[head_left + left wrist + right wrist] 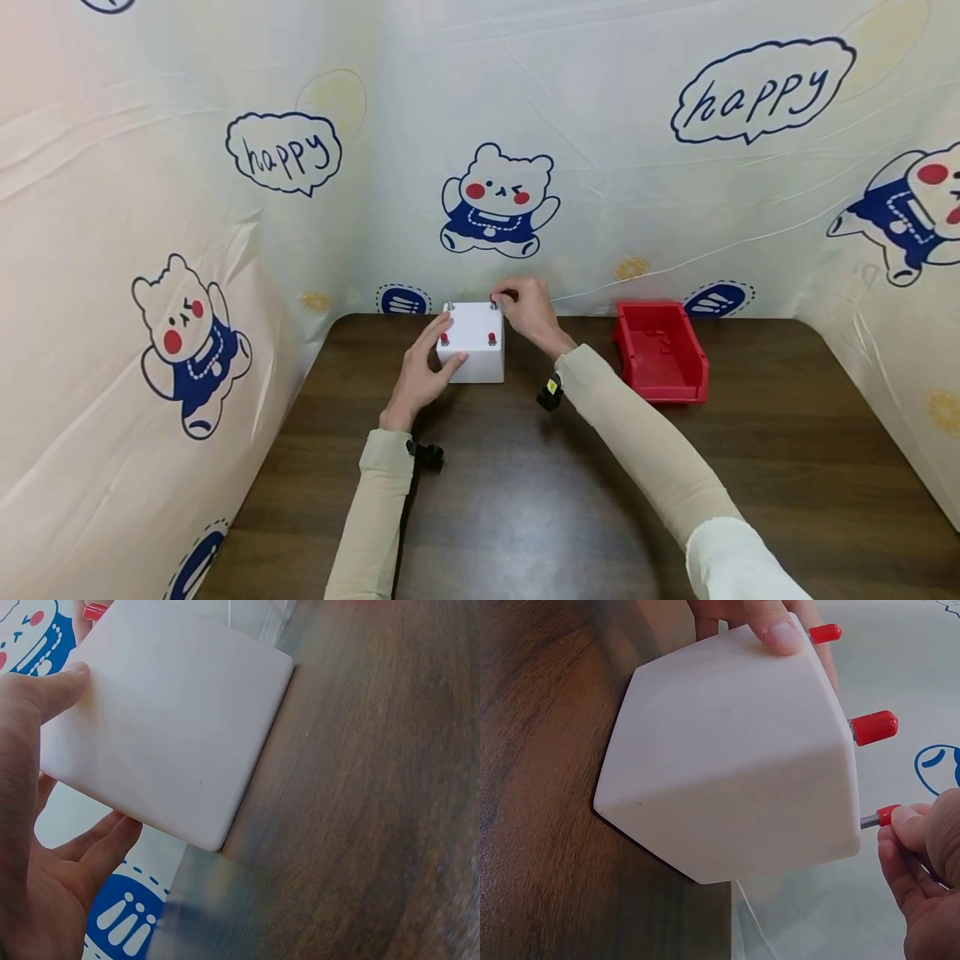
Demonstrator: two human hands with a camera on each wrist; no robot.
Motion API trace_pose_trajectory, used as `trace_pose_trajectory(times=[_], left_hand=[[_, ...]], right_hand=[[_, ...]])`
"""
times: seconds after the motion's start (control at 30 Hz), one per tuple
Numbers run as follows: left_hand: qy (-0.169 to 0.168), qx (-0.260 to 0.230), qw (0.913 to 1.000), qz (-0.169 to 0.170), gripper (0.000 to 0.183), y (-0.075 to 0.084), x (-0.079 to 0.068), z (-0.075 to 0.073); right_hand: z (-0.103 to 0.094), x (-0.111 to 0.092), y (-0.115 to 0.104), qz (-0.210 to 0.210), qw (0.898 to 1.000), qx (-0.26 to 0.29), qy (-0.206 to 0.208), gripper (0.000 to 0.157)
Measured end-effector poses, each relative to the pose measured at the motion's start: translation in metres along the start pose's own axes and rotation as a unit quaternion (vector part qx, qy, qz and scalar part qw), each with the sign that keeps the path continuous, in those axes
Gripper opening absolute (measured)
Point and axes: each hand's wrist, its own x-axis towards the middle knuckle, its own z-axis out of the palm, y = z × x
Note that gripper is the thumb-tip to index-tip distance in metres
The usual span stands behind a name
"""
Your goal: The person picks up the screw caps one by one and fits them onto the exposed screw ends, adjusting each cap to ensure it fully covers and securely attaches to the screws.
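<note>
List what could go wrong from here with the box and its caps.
The red cap, pinched by the right hand at the tip of the metal post, might slip and drop, perhaps off the table, whose far edge is near. The white box might shift if the left hand loosens its hold.

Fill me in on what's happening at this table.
A person's left hand grips a white, box-shaped block, while their right hand pinches a small red cap at the tip of the far right metal post. Other red caps cover both near posts; the far left post is bare. More small red pieces lie in the red plastic tray.
</note>
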Motion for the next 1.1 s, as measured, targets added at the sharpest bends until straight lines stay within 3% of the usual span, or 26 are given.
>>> trace_pose_trajectory(times=[0.67, 1.1], left_hand=[[0.006, 0.006, 0.9999, 0.01, 0.067, 0.0014, -0.0013, 0.0013], [0.009, 0.003, 0.9998, 0.015, 0.065, 0.0015, -0.0008, 0.0014]], right_hand=[[0.0064, -0.0037, 0.0047, 0.019, 1.0, 0.002, 0.019, 0.013], [0.005, -0.0038, 0.0038, -0.006, 1.0, -0.009, 0.014, 0.014]])
